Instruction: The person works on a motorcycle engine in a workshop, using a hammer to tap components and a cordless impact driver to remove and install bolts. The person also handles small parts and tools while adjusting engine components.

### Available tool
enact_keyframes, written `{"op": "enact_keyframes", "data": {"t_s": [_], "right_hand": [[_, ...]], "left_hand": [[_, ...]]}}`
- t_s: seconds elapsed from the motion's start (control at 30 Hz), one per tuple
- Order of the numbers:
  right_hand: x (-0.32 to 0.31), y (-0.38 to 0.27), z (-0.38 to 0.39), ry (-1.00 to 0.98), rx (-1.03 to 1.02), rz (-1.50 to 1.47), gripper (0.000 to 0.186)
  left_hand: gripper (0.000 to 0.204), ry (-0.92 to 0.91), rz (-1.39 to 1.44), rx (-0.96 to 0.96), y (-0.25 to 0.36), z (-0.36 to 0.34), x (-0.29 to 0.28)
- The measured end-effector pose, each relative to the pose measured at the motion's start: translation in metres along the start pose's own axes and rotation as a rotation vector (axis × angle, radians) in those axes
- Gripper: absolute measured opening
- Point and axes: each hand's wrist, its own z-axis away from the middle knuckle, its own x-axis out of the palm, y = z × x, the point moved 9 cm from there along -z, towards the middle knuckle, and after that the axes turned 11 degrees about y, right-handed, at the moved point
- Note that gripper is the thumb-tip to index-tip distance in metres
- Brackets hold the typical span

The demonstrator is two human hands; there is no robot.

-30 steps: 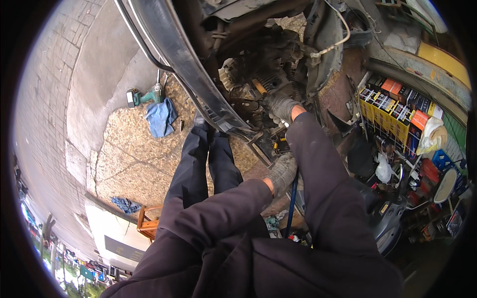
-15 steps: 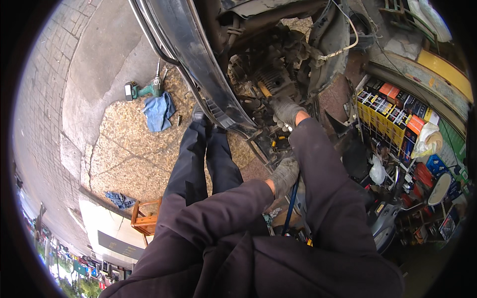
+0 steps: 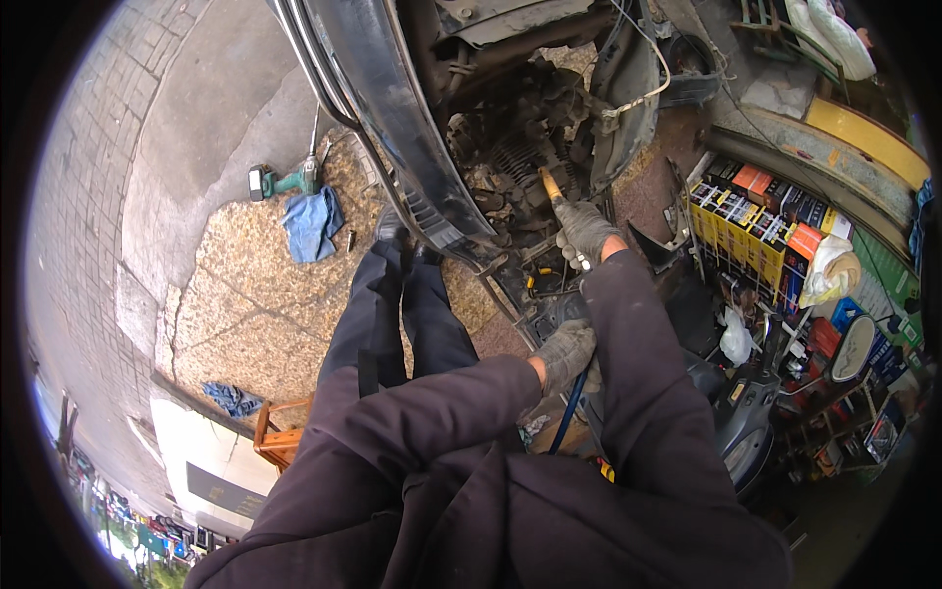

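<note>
Right hand's got fingers curled round a yellow tool handle poking out toward 11 o'clock; probably light, stiff, best gripped mid-handle. Left hand, at 6 o'clock: can't tell its grip.

The view comes from the person's head, the left camera of a side-by-side pair, facing steeply down past the jacket, which looms closest at six o'clock. The left hand and right hand lie farther off, the vehicle body beyond at twelve. The fisheye reaches widely, bending paving toward nine-thirty and taking in boxes near two-thirty.
</note>
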Motion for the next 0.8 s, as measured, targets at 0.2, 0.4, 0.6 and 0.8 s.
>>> {"op": "enact_keyframes", "data": {"t_s": [0.2, 0.4, 0.6, 0.8], "right_hand": [[-0.013, 0.014, 0.017, -0.028, 0.000, -0.074, 0.040], [-0.015, 0.027, 0.018, -0.016, 0.020, -0.154, 0.037], [-0.021, 0.037, 0.014, -0.016, 0.041, -0.236, 0.038], [-0.022, 0.048, 0.015, -0.041, 0.035, -0.250, 0.040]], "left_hand": [[0.027, -0.084, -0.066, -0.072, -0.016, 0.008, 0.009], [0.027, -0.010, -0.083, -0.193, -0.023, 0.021, 0.010], [0.032, 0.049, -0.130, -0.132, -0.026, 0.013, 0.009], [0.019, 0.038, -0.385, 0.017, -0.033, 0.009, 0.011]]}}
